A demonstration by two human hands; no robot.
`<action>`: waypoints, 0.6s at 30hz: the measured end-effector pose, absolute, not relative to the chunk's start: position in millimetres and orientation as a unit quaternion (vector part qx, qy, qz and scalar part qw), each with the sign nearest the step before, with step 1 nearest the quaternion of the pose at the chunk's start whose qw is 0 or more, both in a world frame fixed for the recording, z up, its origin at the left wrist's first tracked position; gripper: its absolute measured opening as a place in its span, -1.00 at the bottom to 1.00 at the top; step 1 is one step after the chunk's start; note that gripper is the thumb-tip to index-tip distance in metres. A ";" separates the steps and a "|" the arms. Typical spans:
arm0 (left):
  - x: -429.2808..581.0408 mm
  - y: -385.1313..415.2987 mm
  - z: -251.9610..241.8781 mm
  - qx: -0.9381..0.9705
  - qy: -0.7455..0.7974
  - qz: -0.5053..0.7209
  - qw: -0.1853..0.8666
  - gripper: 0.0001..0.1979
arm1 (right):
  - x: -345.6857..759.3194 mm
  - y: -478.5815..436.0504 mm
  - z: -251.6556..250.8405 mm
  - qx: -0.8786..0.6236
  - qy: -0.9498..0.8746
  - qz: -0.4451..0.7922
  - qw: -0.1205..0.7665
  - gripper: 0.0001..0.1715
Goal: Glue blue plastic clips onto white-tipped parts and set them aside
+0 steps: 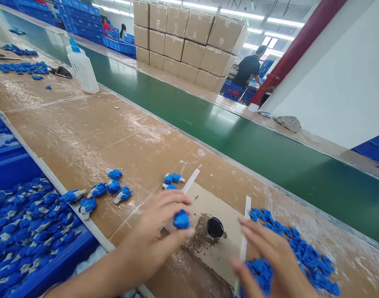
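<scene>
My left hand pinches a small blue plastic part between thumb and fingers, just left of a small clear cup of dark liquid. That cup stands on a stained cardboard sheet. To the right, my right hand is slightly blurred, fingers and thumb apart with nothing seen between them. It hovers over a pile of small blue parts, which it partly covers. Beyond my left hand lie a few blue parts with grey-white pieces, and several more sit farther left.
A blue bin full of blue-and-grey parts stands at the left below the table edge. Past the brown tabletop runs a green conveyor belt. A white bottle and stacked cartons stand farther off. One person is in the background.
</scene>
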State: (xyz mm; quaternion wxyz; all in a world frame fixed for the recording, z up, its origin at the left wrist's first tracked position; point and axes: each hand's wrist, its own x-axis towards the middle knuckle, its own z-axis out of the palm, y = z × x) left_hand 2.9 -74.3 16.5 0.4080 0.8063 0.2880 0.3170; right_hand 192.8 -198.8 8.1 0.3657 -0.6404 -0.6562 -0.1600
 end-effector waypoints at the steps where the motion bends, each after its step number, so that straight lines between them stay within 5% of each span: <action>1: -5.0 -66.6 11.4 0.842 0.306 0.324 0.304 -0.86 | 210.7 -200.0 6.0 -0.677 -0.631 -0.180 0.334 -0.70; 4: -29.4 -42.6 -6.3 0.896 0.351 0.269 0.052 -0.80 | 264.0 -202.3 -10.0 -0.719 -0.595 -0.263 0.246 -0.76; 8: -54.7 -18.1 -22.0 0.883 0.414 0.193 -0.107 -0.67 | 302.5 -197.2 -37.2 -0.678 -0.660 -0.266 0.185 -0.67; 13: -58.2 -10.0 -12.4 0.855 0.462 0.185 -0.144 -0.58 | 303.7 -187.3 -40.9 -0.615 -0.713 -0.314 0.122 -0.50; 18: -28.5 -18.6 5.5 0.916 0.360 0.174 -0.040 -0.71 | 307.4 -188.6 -28.5 -0.510 -0.786 -0.345 0.061 -0.45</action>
